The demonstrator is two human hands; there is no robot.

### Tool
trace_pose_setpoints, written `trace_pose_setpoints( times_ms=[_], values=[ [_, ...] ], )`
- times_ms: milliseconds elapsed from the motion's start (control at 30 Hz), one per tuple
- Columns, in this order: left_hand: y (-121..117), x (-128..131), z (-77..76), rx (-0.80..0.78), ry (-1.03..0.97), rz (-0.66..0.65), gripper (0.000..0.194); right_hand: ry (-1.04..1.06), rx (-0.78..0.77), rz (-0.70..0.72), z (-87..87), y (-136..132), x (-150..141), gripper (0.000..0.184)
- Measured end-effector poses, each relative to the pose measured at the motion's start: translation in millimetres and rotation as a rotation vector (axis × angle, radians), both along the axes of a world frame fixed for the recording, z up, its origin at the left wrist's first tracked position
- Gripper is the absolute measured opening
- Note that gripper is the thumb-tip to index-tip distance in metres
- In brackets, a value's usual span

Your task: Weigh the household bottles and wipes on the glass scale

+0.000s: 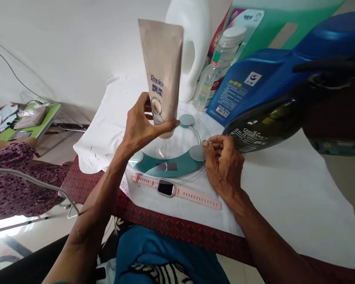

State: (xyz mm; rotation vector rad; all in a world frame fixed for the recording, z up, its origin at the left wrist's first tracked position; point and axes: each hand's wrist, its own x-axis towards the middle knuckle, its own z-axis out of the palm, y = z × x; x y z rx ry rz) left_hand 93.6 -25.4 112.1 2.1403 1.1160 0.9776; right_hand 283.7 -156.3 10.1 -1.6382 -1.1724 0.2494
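My left hand (142,126) is wrapped round a beige Rejoice squeeze tube (165,71), held upright with its narrow end down. Beneath the tube lies a round glass scale (144,167) with a teal band, grey foot discs and a small dark display. At the scale's right rim rests my right hand (225,163), its fingers curled in and its thumb by the glass edge. Whether those fingers grip anything cannot be made out. In front of the scale, a pink-strapped smartwatch (165,188) is laid out flat.
Behind the scale stand a white jug (205,23), a clear bottle (213,75), a blue bottle (239,85) and a large green container (275,31). A dark pump bottle (266,122) leans close by my right hand. Left, a person in patterned clothing (14,181) is beside a green table (47,118).
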Motion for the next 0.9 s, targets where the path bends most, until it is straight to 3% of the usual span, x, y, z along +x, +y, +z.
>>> trace_pose_setpoints(
  times_ms=[133, 300, 600, 700, 900],
  values=[
    [-19, -9, -13.2, -0.023, 0.026, 0.006, 0.06, -0.013, 0.008, -0.001, -0.4, 0, 1, 0.035],
    [-23, -13, -24.2, -0.032, 0.027, 0.049, 0.062, -0.021, -0.002, 0.0, -2.0, -1, 0, 0.035],
    [-23, -23, -19.5, -0.059, 0.044, -0.014, 0.068, -0.111, -0.016, -0.014, -2.7, -5, 0, 0.037],
    [-17, -37, -21.5, -0.063, 0.003, 0.031, 0.058, -0.156, -0.021, -0.016, -1.5, -8, -1, 0.037],
    [4, -68, -57.6, -0.038, -0.082, 0.258, 0.045, -0.182, -0.061, -0.034, 0.0, -10, -2, 0.048]
  ],
)
